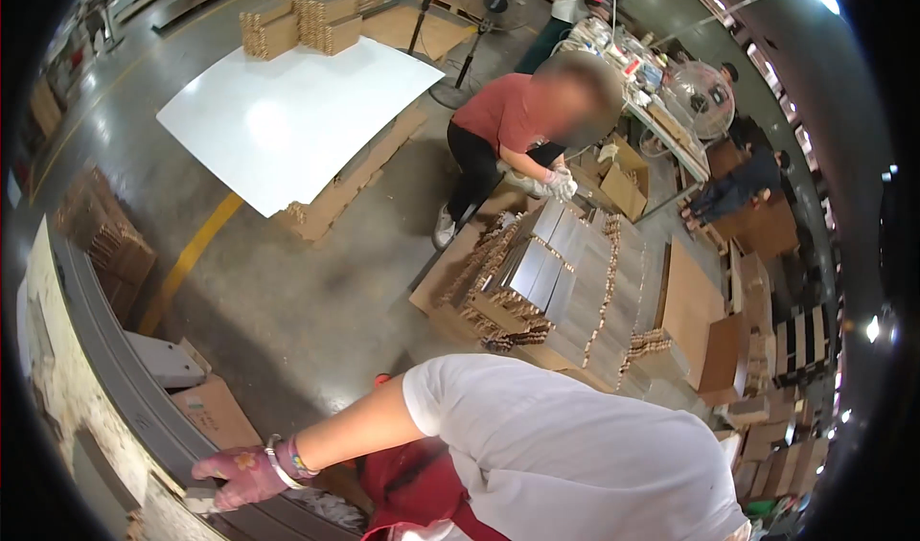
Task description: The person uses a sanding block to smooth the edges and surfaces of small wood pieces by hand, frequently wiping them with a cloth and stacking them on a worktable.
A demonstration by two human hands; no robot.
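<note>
My right hand (247,475) wears a pink-purple floral glove, with a bracelet at the wrist, and reaches across to the lower left. Its fingers are bent over a small pale, greyish piece (199,496), whose kind I cannot make out. Under and beside the hand run long grey grooved strips (129,373), lying along a worn, whitish work surface (59,388). A short dark grey piece (105,469) rests on that surface nearby. My left hand is outside the picture.
Beyond my arm, a co-worker (498,110) in white gloves bends over stacked grey boards (541,263). A large white sheet (287,110) lies on cardboard, bearing bundled pieces (302,23). Standing fans (700,100), a cluttered table (671,143) and cartons (623,182) stand farther back.
</note>
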